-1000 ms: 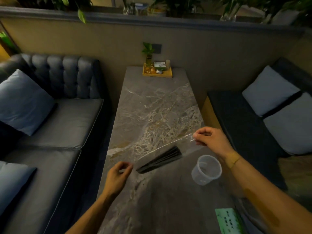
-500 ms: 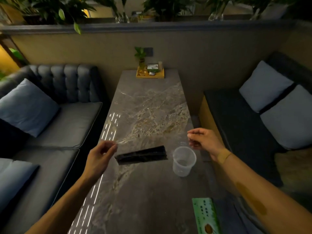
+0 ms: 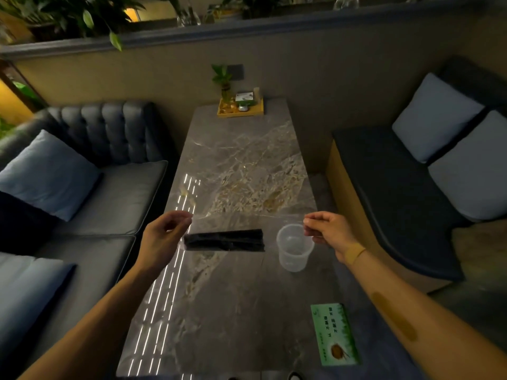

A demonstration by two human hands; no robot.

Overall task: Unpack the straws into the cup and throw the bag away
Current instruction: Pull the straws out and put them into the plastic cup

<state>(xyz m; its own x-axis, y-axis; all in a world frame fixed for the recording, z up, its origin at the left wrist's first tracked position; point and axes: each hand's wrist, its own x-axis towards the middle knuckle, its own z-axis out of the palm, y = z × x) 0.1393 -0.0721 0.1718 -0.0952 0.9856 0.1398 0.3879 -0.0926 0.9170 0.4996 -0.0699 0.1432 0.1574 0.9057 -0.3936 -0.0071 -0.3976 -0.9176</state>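
Observation:
A clear plastic bag (image 3: 274, 223) hangs stretched level between my two hands above the marble table (image 3: 241, 160). A bundle of black straws (image 3: 223, 239) lies in its lower left part. My left hand (image 3: 164, 237) pinches the bag's left end, and my right hand (image 3: 327, 233) pinches its right end. A clear plastic cup (image 3: 293, 249) stands upright on the table just below and left of my right hand, with nothing visible inside.
A green printed card (image 3: 334, 334) lies near the table's front right edge. A yellow tray (image 3: 241, 109) with a small plant and condiments sits at the far end. Dark sofas with cushions flank the table on both sides.
The bag has swung from a slant to level, and the straws have slid toward its left end. My left hand rose and moved left; the view shifted, putting the cup under my right hand.

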